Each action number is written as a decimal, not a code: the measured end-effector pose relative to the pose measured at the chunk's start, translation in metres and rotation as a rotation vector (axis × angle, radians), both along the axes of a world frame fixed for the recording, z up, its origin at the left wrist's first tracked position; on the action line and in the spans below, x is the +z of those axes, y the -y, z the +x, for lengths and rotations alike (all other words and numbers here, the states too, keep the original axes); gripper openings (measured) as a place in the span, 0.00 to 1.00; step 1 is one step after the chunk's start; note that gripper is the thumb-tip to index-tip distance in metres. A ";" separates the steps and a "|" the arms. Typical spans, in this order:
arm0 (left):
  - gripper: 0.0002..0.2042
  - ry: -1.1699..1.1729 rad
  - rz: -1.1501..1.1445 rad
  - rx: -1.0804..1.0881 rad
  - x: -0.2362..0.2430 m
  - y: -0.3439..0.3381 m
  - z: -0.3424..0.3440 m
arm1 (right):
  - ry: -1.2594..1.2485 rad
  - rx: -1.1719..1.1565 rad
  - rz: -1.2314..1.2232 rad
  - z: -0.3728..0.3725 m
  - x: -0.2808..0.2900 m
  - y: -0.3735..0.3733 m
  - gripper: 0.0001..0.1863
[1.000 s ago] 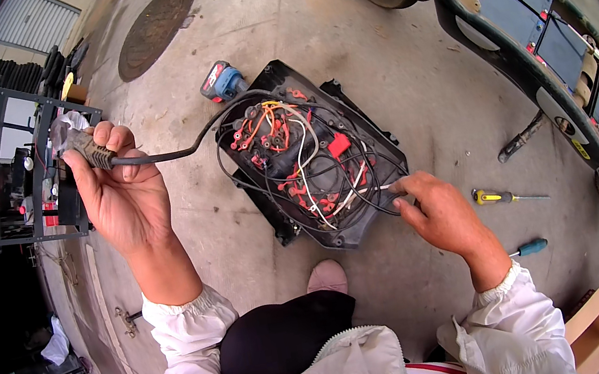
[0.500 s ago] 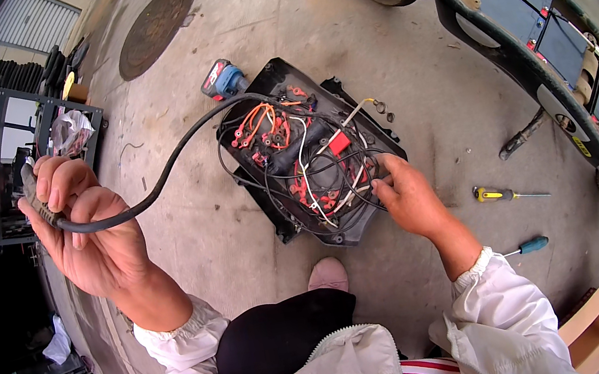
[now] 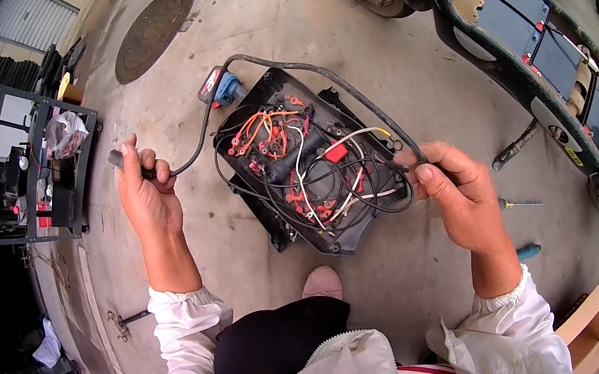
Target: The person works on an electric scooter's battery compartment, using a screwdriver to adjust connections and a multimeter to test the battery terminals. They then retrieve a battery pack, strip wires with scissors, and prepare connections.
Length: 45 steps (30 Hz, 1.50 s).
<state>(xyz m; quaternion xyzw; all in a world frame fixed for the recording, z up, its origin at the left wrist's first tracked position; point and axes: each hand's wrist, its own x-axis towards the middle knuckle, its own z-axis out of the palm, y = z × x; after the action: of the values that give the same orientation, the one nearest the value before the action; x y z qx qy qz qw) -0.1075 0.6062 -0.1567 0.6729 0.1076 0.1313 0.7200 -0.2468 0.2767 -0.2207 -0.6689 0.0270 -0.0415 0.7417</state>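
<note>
My left hand [image 3: 153, 201] is closed on a dark connector [image 3: 117, 160] at the end of a thick black cable [image 3: 303, 65], left of a black plastic housing [image 3: 341, 240]. My right hand [image 3: 453, 185] grips the same cable, which arches over the housing, at the housing's right edge. The housing lies on the concrete floor, holding tangled orange, white and black wires [image 3: 256, 122], red-capped terminals and a red block [image 3: 335, 155]. A blue cordless power tool [image 3: 224, 88] stands behind it. Screwdrivers [image 3: 529, 251] lie at the right, partly behind my right arm.
A stripped scooter body [image 3: 456, 23] with batteries [image 3: 516, 4] stands at the right, a tool cart [image 3: 6, 158] at the left. A manhole cover [image 3: 154, 32] is at the back, a metal tool [image 3: 124, 320] lies front left, and a cardboard box [image 3: 587, 324] is front right.
My left hand has moved right and turned since half a second ago. My right hand has come out to the right, raising the thick cable into an arch over the housing.
</note>
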 end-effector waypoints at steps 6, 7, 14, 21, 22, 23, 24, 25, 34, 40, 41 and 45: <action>0.15 0.191 0.475 -0.443 -0.023 0.019 -0.011 | 0.171 0.202 -0.168 -0.010 0.017 0.002 0.09; 0.15 0.242 0.534 -0.478 -0.021 0.020 -0.013 | 0.166 0.224 -0.171 -0.010 0.018 -0.005 0.10; 0.11 0.269 0.567 -0.522 -0.021 0.029 -0.021 | 0.170 0.077 -0.382 -0.016 0.002 -0.029 0.13; 0.15 0.121 0.533 -0.586 -0.015 0.039 -0.035 | 0.178 0.034 -0.706 -0.019 -0.004 -0.025 0.17; 0.17 0.066 0.534 -0.656 -0.011 0.048 -0.040 | 0.183 0.046 -0.774 -0.021 -0.005 -0.027 0.17; 0.21 -0.011 0.481 -0.712 -0.008 0.059 -0.047 | 0.149 0.104 -0.808 -0.023 0.000 -0.032 0.19; 0.25 -0.091 0.437 -0.767 -0.006 0.071 -0.053 | 0.158 0.127 -0.838 -0.025 -0.002 -0.036 0.20; 0.22 -0.162 0.469 -0.835 -0.012 0.078 -0.055 | 0.165 0.152 -0.867 -0.027 -0.007 -0.039 0.21; 0.07 -0.308 0.530 -0.836 -0.011 0.090 -0.067 | 0.145 -0.135 -0.440 -0.022 -0.019 -0.046 0.27; 0.09 0.197 0.830 -0.989 -0.005 0.085 -0.067 | -0.412 -0.489 0.272 -0.001 -0.043 -0.005 0.26; 0.09 0.266 0.875 -1.003 -0.002 0.084 -0.067 | -0.438 -0.419 0.283 -0.002 -0.048 -0.002 0.27; 0.11 0.358 0.867 -1.060 0.013 0.084 -0.068 | -0.501 -0.240 0.313 -0.005 -0.056 -0.004 0.27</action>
<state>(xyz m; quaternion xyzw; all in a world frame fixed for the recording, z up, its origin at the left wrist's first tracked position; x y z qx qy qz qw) -0.1754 0.5222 -0.1440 0.8289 -0.4164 -0.0972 0.3606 -0.2520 0.2811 -0.2771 -0.5280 0.2937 0.0420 0.7957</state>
